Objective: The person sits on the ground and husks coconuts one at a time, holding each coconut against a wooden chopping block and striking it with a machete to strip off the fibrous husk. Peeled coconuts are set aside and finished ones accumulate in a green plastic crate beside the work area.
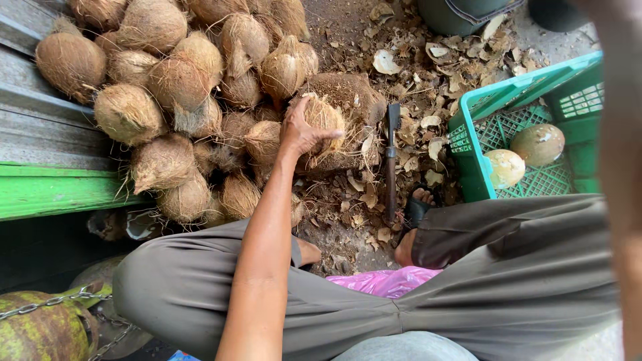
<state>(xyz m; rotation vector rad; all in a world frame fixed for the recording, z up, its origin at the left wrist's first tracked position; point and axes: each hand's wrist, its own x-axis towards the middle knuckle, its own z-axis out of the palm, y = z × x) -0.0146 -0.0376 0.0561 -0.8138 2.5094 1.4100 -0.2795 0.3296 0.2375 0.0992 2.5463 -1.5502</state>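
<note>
My left hand (302, 132) reaches forward and grips a brown fibrous coconut (326, 115) at the near edge of a big pile of husky coconuts (175, 80). The coconut rests against a worn wooden block (352, 97). A long dark chopping blade (391, 160) lies on the ground just right of the block, with nobody holding it. My right forearm (622, 167) runs up the right edge, blurred, and its hand is out of view.
A green plastic crate (468, 144) on the right holds two peeled pale coconuts (521, 157). Shell chips and husk litter the ground (428, 73). Grey and green boards (47, 154) stand on the left. My bent legs in grey trousers (481, 281) fill the foreground, and a chained gas cylinder (40, 331) sits at the bottom left.
</note>
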